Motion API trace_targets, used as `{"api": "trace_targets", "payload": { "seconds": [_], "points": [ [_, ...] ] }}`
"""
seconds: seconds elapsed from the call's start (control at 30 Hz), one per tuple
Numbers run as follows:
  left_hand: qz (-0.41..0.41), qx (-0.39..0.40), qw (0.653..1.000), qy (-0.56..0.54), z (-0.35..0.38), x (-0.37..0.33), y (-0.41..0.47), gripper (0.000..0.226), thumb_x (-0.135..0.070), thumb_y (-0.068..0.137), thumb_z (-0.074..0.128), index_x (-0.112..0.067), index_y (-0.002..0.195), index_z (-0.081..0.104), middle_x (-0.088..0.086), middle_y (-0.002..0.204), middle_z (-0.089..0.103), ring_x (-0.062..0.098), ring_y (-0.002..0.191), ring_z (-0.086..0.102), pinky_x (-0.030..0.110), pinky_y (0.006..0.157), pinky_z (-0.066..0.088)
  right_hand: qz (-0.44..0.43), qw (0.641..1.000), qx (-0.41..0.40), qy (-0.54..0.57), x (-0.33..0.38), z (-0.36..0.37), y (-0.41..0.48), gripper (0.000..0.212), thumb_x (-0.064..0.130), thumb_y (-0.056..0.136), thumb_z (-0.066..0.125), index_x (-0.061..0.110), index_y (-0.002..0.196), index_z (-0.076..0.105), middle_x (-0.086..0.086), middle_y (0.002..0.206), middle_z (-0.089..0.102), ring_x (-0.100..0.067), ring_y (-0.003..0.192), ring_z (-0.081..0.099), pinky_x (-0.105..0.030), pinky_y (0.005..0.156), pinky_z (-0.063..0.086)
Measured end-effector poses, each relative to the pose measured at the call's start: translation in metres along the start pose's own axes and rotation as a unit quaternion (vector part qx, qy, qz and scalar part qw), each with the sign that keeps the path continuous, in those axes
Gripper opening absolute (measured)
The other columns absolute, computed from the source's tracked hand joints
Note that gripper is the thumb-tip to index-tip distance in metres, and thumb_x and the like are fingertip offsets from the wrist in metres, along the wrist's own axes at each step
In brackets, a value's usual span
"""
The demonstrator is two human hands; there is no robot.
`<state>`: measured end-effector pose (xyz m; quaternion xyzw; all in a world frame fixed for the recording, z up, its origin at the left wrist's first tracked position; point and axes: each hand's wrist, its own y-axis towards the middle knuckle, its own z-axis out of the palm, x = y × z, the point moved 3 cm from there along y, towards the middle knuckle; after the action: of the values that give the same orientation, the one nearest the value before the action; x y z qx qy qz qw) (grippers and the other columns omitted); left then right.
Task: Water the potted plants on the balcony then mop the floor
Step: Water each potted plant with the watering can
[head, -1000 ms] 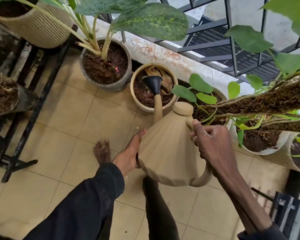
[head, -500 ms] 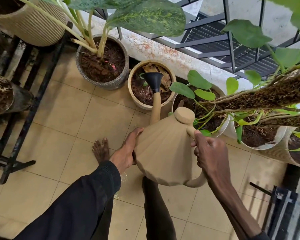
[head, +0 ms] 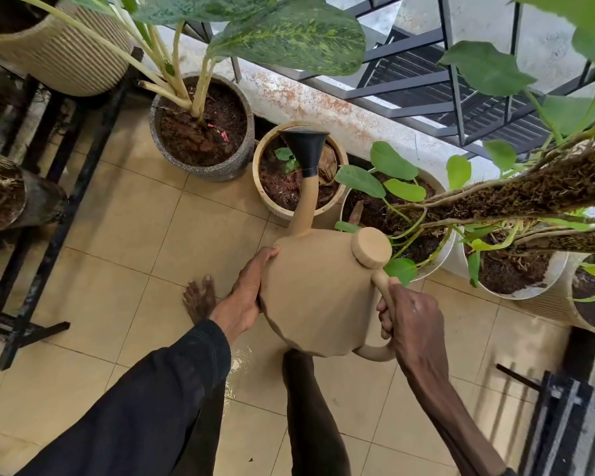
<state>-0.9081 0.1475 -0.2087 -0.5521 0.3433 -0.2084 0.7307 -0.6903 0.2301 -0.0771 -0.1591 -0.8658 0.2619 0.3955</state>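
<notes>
Two hands: both on one tan watering can, held above the tiled floor.
Floor (head: pixel 124 235): beige tiles under both hands; a wet glint on the tile just below the left wrist.
Railing (head: pixel 409 84): grey metal bars beyond a stained concrete kerb, far side of the pots from the hands.
Black rack (head: pixel 59 187): metal frame well to the left of the left hand, carrying a ribbed cream pot (head: pixel 59 53) at the top corner.
Grey pot (head: pixel 203 132): speckled, dark soil, pale stalks and a large mottled leaf; up and left of the left hand.
Tan pot (head: pixel 299 171): directly beyond the hands, soil with a small green sprout and a dry brown leaf.
White pots (head: pixel 516 269): a row to the right of the tan pot, above the right hand, with green leaves and two mossy poles leaning across them.
Watering can (head: pixel 320 300): faceted tan body between the hands, round cap on top (no brand, label or writing readable anywhere on it).
Spout rose (head: pixel 304 149): black funnel on the tan neck, over the tan pot's soil.
Right hand (head: pixel 413 317): fingers wrapped tight round the can's looped handle.
Left hand (head: pixel 248 293): palm spread flat against the can's left side, fingers uncurled, steadying it.
Bare foot (head: pixel 200 297): on the tile just beside the left hand.
</notes>
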Motion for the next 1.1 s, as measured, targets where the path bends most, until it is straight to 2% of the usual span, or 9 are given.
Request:
{"api": "trace_targets", "payload": {
  "seconds": [0.13,0.27,0.5,0.7,0.8,0.93,1.1],
  "points": [
    [0.010,-0.004,1.000,-0.001,-0.001,-0.003,0.000,0.069,-0.064,0.065,0.075,-0.026,0.121,0.069,0.010,0.117,0.075,0.033,0.116,0.066,0.054,0.108,0.048,-0.002,1.000,0.000,0.001,0.001,0.001,0.000,0.060,0.053,0.092,0.042,0.005,0.066,0.066,-0.020,0.057,0.062,-0.023,0.048,0.055,-0.039,0.061,0.047],
    [0.020,0.000,1.000,-0.007,-0.005,-0.005,-0.001,0.064,-0.063,0.068,0.074,-0.029,0.122,0.069,0.010,0.123,0.072,0.034,0.121,0.063,0.057,0.110,0.045,-0.001,1.000,0.000,-0.004,0.002,0.004,-0.002,0.060,0.053,0.092,0.042,0.005,0.065,0.067,-0.018,0.057,0.064,-0.020,0.048,0.056,-0.039,0.062,0.048],
    [0.031,0.012,0.999,-0.002,-0.018,-0.015,-0.004,0.070,-0.066,0.067,0.073,-0.032,0.128,0.065,0.010,0.129,0.068,0.035,0.123,0.060,0.057,0.110,0.045,0.005,1.000,0.000,-0.001,0.010,0.017,-0.006,0.061,0.050,0.096,0.043,0.005,0.064,0.068,-0.020,0.057,0.064,-0.021,0.049,0.055,-0.042,0.064,0.050],
    [0.047,0.011,0.999,-0.018,-0.040,-0.029,-0.003,0.056,-0.061,0.074,0.072,-0.033,0.123,0.069,0.009,0.127,0.070,0.033,0.124,0.061,0.057,0.112,0.044,0.013,1.000,0.010,0.003,0.026,0.036,-0.010,0.062,0.054,0.091,0.042,0.006,0.062,0.068,-0.020,0.057,0.065,-0.024,0.052,0.057,-0.041,0.064,0.048],
    [0.042,0.010,0.999,-0.011,-0.052,-0.036,-0.004,0.063,-0.065,0.074,0.070,-0.032,0.126,0.066,0.010,0.127,0.069,0.033,0.123,0.061,0.057,0.111,0.045,0.008,1.000,0.022,0.006,0.038,0.047,-0.012,0.058,0.048,0.094,0.044,0.006,0.063,0.069,-0.020,0.056,0.064,-0.021,0.050,0.055,-0.039,0.061,0.045],
    [0.022,0.002,0.999,-0.033,-0.073,-0.043,-0.002,0.061,-0.065,0.082,0.068,-0.025,0.129,0.064,0.013,0.124,0.070,0.034,0.120,0.061,0.054,0.110,0.046,-0.038,0.998,0.040,-0.006,0.065,0.066,-0.011,0.057,0.049,0.094,0.044,0.008,0.064,0.068,-0.006,0.048,0.058,-0.018,0.046,0.051,-0.036,0.057,0.044],
    [-0.013,0.016,0.999,-0.039,-0.097,-0.053,-0.002,0.077,-0.074,0.080,0.065,-0.022,0.136,0.060,0.012,0.127,0.069,0.031,0.120,0.062,0.051,0.111,0.046,-0.081,0.995,0.052,-0.038,0.107,0.095,-0.003,0.056,0.054,0.092,0.049,0.014,0.059,0.069,0.006,0.047,0.057,-0.020,0.051,0.048,-0.043,0.060,0.042]
  ]
}}
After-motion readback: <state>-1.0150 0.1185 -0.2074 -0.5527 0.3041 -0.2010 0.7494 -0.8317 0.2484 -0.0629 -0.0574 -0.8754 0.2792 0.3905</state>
